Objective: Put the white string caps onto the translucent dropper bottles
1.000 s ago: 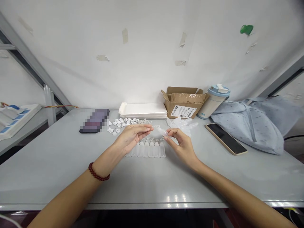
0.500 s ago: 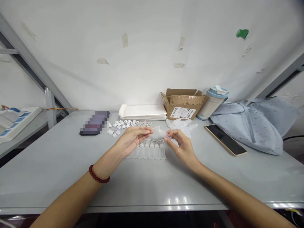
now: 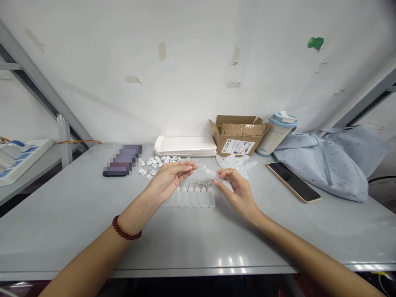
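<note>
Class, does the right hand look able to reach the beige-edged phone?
Probably yes: nothing visible lies between the right hand and the beige-edged phone, though that hand holds a translucent tube.

Left wrist (image 3: 133, 218): dark red bracelet (image 3: 123, 233), single band, bumpy rope-like texture, worn close round; beads or braid, cannot tell. Left hand (image 3: 168, 178), right hand (image 3: 237, 189): bare. Both forearms (image 3: 297, 243): bare along visible length.
</note>
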Available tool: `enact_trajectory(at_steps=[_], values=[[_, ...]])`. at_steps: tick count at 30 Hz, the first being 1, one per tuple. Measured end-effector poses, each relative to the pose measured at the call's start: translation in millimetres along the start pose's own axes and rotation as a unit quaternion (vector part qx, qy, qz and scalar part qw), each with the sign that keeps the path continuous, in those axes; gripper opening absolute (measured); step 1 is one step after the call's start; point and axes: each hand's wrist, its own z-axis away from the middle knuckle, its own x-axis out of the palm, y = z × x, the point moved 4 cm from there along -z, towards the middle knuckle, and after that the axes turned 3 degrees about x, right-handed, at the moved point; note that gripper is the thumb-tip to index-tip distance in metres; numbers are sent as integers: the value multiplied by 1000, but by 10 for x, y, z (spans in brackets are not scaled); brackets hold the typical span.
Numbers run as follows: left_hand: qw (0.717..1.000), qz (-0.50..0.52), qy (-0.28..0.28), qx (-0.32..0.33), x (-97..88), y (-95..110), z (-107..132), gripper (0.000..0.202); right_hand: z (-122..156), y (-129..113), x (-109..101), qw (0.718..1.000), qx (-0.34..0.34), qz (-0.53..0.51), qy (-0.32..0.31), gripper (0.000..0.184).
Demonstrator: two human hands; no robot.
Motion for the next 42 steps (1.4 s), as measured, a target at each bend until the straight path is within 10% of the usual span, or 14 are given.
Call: enact_trajectory(at_steps=[22, 42], values=[[975, -218, -23, 34, 117, 86, 104, 15, 12, -32, -2, 1000, -14, 14, 5, 8], [941, -297, -161, 5, 232, 5, 141, 19, 77, -138, 21, 985, -127, 113, -23, 6]])
